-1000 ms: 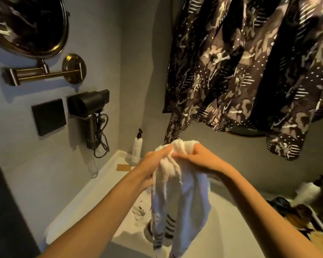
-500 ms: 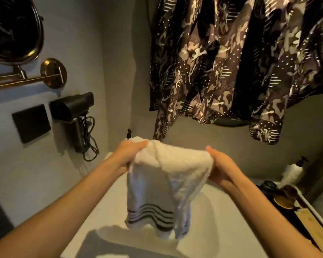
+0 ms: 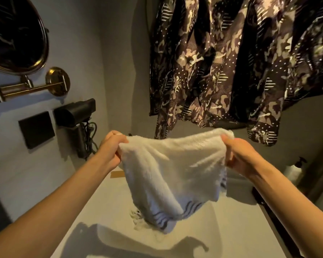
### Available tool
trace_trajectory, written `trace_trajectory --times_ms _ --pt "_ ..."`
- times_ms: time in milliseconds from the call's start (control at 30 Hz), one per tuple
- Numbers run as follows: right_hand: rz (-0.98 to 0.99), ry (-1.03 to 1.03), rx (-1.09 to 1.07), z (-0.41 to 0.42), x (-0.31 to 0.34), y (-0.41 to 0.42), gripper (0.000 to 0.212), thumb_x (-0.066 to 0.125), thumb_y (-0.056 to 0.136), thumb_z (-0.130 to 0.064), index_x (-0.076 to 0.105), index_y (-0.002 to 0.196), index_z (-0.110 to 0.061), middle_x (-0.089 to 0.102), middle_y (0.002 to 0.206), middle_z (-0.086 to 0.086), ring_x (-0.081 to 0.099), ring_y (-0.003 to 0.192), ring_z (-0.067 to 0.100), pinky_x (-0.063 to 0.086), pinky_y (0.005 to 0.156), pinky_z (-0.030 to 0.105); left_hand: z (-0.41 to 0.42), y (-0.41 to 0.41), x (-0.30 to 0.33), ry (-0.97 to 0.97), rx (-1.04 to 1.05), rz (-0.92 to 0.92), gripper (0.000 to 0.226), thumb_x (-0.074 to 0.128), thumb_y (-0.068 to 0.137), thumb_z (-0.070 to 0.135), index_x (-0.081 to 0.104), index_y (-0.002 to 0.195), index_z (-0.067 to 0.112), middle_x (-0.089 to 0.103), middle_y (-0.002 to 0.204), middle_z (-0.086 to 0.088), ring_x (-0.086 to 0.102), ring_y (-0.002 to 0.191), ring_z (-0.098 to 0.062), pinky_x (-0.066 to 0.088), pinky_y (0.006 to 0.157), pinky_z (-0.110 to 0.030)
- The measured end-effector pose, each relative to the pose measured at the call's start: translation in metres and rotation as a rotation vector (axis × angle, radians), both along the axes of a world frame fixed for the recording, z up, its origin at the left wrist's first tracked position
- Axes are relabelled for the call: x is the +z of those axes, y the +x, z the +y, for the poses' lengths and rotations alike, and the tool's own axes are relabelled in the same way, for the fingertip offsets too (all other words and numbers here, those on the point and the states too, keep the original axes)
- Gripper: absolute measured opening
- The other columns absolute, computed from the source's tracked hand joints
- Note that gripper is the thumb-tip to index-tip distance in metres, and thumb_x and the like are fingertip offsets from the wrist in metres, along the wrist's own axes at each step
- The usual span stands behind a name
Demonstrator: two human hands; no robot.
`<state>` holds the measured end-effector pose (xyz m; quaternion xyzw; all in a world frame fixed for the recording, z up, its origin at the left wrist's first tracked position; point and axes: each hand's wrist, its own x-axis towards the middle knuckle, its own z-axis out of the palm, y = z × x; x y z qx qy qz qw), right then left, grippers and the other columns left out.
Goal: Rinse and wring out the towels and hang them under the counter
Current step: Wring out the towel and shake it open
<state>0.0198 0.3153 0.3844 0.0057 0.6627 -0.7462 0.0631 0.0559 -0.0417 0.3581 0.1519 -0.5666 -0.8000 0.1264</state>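
A white towel (image 3: 172,168) with dark stripes near its lower edge hangs spread in the air above the white counter (image 3: 231,229). My left hand (image 3: 111,148) grips its upper left corner. My right hand (image 3: 239,155) grips its upper right corner. The top edge is stretched almost level between the two hands, and the rest droops down in folds toward the counter. The striped lower end hangs just above the counter surface.
A camouflage-patterned garment (image 3: 231,62) hangs on the wall right behind the towel. On the left wall are a round mirror (image 3: 17,34) on a brass arm, a black hair dryer (image 3: 76,116) and a black plate (image 3: 36,130). A pump bottle (image 3: 295,170) stands at the right.
My hands have moved apart, spreading the bunched towel out wide. The view has shifted so the wall fittings sit further left.
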Motion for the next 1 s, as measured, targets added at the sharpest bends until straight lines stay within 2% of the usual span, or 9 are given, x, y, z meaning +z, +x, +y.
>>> trace_trajectory --times_ms 100,200,267,367,533,667,767,900,1000 --pt "-0.142 0.029 -0.125 0.011 0.014 -0.013 0.033 0.051 0.103 -0.034 0.066 0.107 -0.005 0.069 0.105 0.016 0.067 0.092 0.029 0.055 0.08 0.039 -0.002 0.002 -0.005 -0.035 -0.012 -0.058 0.041 0.045 0.075 -0.012 0.056 0.099 0.019 0.048 0.086 -0.009 0.049 0.074 -0.02 0.042 0.055 -0.029" --pt "-0.146 0.112 -0.072 0.016 0.007 -0.021 0.021 0.058 0.098 -0.027 0.065 0.111 -0.012 0.065 0.106 0.011 0.062 0.099 0.027 0.051 0.087 0.039 -0.002 0.003 -0.009 0.033 -0.107 -0.119 0.017 0.053 0.08 0.005 0.067 0.077 0.015 0.058 0.073 -0.008 0.057 0.063 -0.022 0.048 0.056 -0.029" --pt "-0.091 0.184 -0.062 0.013 0.005 -0.02 0.01 0.057 0.095 -0.015 0.064 0.088 -0.014 0.057 0.087 0.004 0.055 0.082 0.017 0.047 0.071 0.031 0.0 0.002 -0.014 -0.014 -0.164 -0.15 0.025 0.064 0.087 0.02 0.065 0.062 0.02 0.059 0.063 -0.004 0.059 0.058 -0.019 0.049 0.055 -0.029" --pt "0.005 0.324 0.162 0.031 0.018 -0.024 0.017 0.056 0.091 -0.009 0.063 0.076 -0.008 0.053 0.078 0.007 0.051 0.071 0.018 0.046 0.058 0.03 -0.007 -0.001 -0.019 -0.151 0.017 -0.08 0.021 0.066 0.09 0.003 0.061 0.085 0.022 0.059 0.075 -0.008 0.054 0.063 -0.019 0.046 0.054 -0.028" --pt "0.132 0.915 0.245 0.082 0.04 -0.02 0.032 0.078 0.079 -0.047 0.082 0.088 -0.017 0.058 0.065 0.008 0.041 0.058 0.019 0.039 0.054 0.028 -0.034 0.02 -0.016 -0.487 -0.062 0.036 0.033 0.077 0.08 -0.002 0.072 0.096 0.028 0.069 0.068 0.001 0.062 0.05 -0.004 0.05 0.044 -0.02" --pt "0.381 0.735 -0.134 0.071 0.034 -0.028 0.03 0.08 0.08 -0.037 0.08 0.082 -0.007 0.074 0.08 0.02 0.061 0.071 0.019 0.056 0.073 0.04 -0.034 0.025 -0.003 -0.887 -0.118 0.022 0.028 0.08 0.081 0.009 0.077 0.094 0.034 0.077 0.084 0.002 0.073 0.08 -0.012 0.058 0.066 -0.023" --pt "0.525 0.648 -0.166 0.074 0.044 -0.023 0.029 0.075 0.085 -0.04 0.079 0.074 -0.014 0.074 0.071 -0.007 0.061 0.076 0.014 0.054 0.064 0.026 -0.037 0.029 0.022 -1.256 -0.006 0.117 0.007 0.075 0.088 0.026 0.077 0.087 0.033 0.072 0.072 0.012 0.069 0.069 -0.005 0.045 0.052 -0.008" --pt "0.525 0.191 -0.12 0.069 0.079 -0.005 0.026 0.077 0.08 -0.04 0.08 0.071 -0.015 0.073 0.065 -0.004 0.068 0.061 0.012 0.06 0.061 0.026 -0.035 0.014 0.07 -1.416 0.209 0.278 0.026 0.057 0.099 0.035 0.071 0.088 0.017 0.063 0.079 -0.003 0.062 0.073 -0.019 0.043 0.058 -0.024" --pt "0.659 -0.032 -0.2 0.067 0.119 0.004 0.02 0.083 0.078 -0.033 0.08 0.073 -0.014 0.073 0.061 -0.005 0.067 0.053 0.007 0.056 0.05 0.022 -0.027 -0.006 0.119 -1.157 0.288 0.354 0.026 0.047 0.104 0.035 0.063 0.087 0.023 0.059 0.089 -0.01 0.056 0.083 -0.026 0.04 0.067 -0.032"
